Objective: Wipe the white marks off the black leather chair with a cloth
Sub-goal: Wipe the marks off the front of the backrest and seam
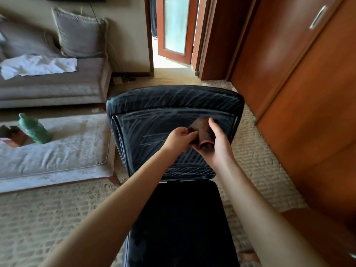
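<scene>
At the far left a grey sofa (57, 87) carries a cushion (81, 35) and a crumpled white sheet (38, 66). In front of it, a green bottle (34, 130) lies tilted on a pale padded bench (67, 151).

The black chair (173, 101) stands in the middle on the carpet (48, 218). Its seat is toward the person. Its long axis runs from the bottom edge of the view up toward the doorway, and the backrest faces the camera. White marks (146, 130) streak the face of the backrest and its top edge; the seat looks dark.

In front of the backrest, the left hand (178, 138) pinches the left edge of a brown cloth (202, 128) between its thumb and curled fingers. The cloth is bunched, so no clear long axis shows. The right hand (217, 143) cups it from the right, with the fingers curled under the cloth and the thumb up along its side. Whether the cloth touches the leather cannot be told.

Beyond stands an open door (174, 26), and a reddish wooden wardrobe (298, 74) fills the right.
</scene>
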Motion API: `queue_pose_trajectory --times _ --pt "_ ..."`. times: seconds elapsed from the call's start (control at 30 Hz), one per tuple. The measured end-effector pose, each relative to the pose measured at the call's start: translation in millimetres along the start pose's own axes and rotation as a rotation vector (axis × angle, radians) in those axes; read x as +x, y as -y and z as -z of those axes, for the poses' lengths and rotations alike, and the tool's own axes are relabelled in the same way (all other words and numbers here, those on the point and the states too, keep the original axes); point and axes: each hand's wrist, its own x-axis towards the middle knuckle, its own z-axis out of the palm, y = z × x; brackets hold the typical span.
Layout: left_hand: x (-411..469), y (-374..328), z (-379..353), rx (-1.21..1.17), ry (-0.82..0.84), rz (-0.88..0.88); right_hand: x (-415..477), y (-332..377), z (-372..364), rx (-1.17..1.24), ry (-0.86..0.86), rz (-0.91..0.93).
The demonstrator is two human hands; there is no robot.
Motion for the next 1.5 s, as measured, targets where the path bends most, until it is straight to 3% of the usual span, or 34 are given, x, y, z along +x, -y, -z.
queue_pose_trajectory --times 0.2,0.37,0.53,0.67,0.8,1.07,1.23,1.37,1.43,1.5 --pt "28.5 -19.2 -32.3 0.207 -0.074 -0.083 14.6 27.3 16.2 -0.099 -0.054 0.136" --pt "65.5 -46.4 -36.2 0.447 -0.131 -0.216 64.1 81.8 26.2 -0.295 -0.245 0.304" --pt "101.8 -70.3 -7.7 0.846 -0.353 -0.355 134.6 132.6 54.0 -0.921 -0.378 0.704" --pt "129.3 -75.2 11.1 1.108 -0.366 -0.413 183.8 148.4 58.8 -1.235 -0.376 0.773" --pt "161.2 -75.2 33.0 1.255 -0.275 -0.314 205.8 145.4 55.5 -1.417 -0.385 0.827" --pt "179.9 -73.9 48.4 1.222 -0.231 -0.338 184.9 111.7 7.2 -1.673 -0.567 0.85" --pt "179.8 -72.4 54.5 1.236 -0.225 -0.343 168.3 69.2 -46.0 -1.727 -0.388 0.971" --pt "175.6 -69.5 60.5 1.212 -0.246 -0.356 168.7 68.7 -35.4 -1.74 -0.152 1.168" --pt "173.7 -68.0 64.4 1.192 -0.249 -0.378 174.0 91.4 -6.8 -1.772 -0.226 1.185" --pt "173.1 -67.0 65.8 1.18 -0.254 -0.383 179.5 116.4 22.9 -1.782 -0.44 1.013"
